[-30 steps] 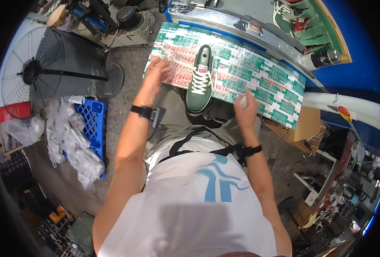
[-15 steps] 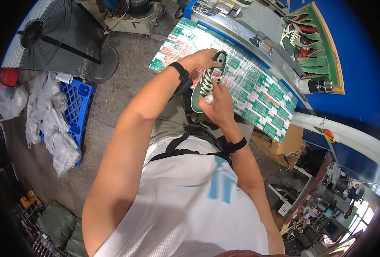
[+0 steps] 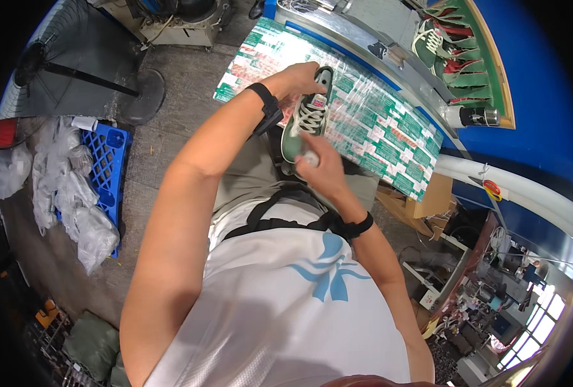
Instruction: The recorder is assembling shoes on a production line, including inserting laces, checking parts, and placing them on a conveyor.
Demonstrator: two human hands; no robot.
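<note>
A dark green sneaker (image 3: 310, 121) with white laces is held over the near edge of a table, its toe toward me. My left hand (image 3: 297, 80) is closed round its heel end, near the ankle opening. Close to the toe is my right hand (image 3: 323, 169), slightly blurred, its fingers closed on a small white rounded thing (image 3: 310, 158) whose kind I cannot make out. The fingertips are at the side of the toe; whether they touch it is unclear.
Green-and-white printed wrapping covers the table (image 3: 390, 138). Behind it runs a metal-edged conveyor (image 3: 377, 48). A green tray (image 3: 502, 84) at far right holds several shoe uppers. A fan (image 3: 141, 97), a blue pallet (image 3: 109, 187) with plastic bags and a cardboard box (image 3: 433, 197) stand around.
My right hand has moved from the sneaker's lace side down toward its toe, with the white thing still in it. The sneaker has shifted slightly left and turned its laces more upward.
</note>
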